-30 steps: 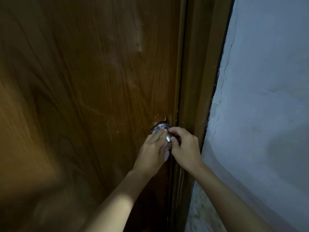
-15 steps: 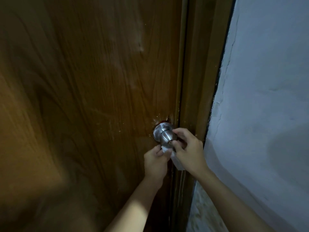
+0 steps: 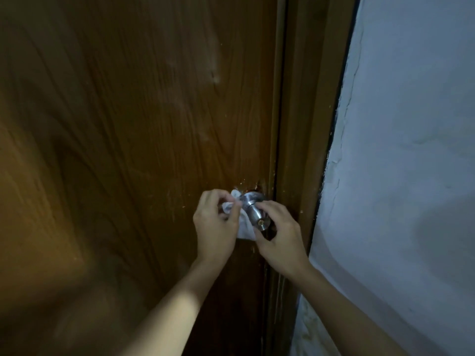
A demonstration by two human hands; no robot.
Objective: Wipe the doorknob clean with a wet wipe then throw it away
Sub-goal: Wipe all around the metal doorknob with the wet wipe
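Note:
A silver round doorknob [image 3: 254,210] sticks out of the brown wooden door [image 3: 128,150] close to its right edge. A white wet wipe [image 3: 243,222] lies against the knob's left side and hangs below it. My left hand [image 3: 216,224] pinches the wipe's upper end just left of the knob. My right hand [image 3: 279,237] sits to the right and below the knob, fingers curled around it, thumb pressing the wipe's lower end. The knob's face with its keyhole shows between the hands.
The brown door frame [image 3: 303,124] runs down right of the knob. A pale painted wall [image 3: 411,150] with a cracked edge fills the right side. Lighting is dim.
My left hand rose from below the knob to its left side, drawing the wipe up along the knob. My right hand dropped slightly, under the knob.

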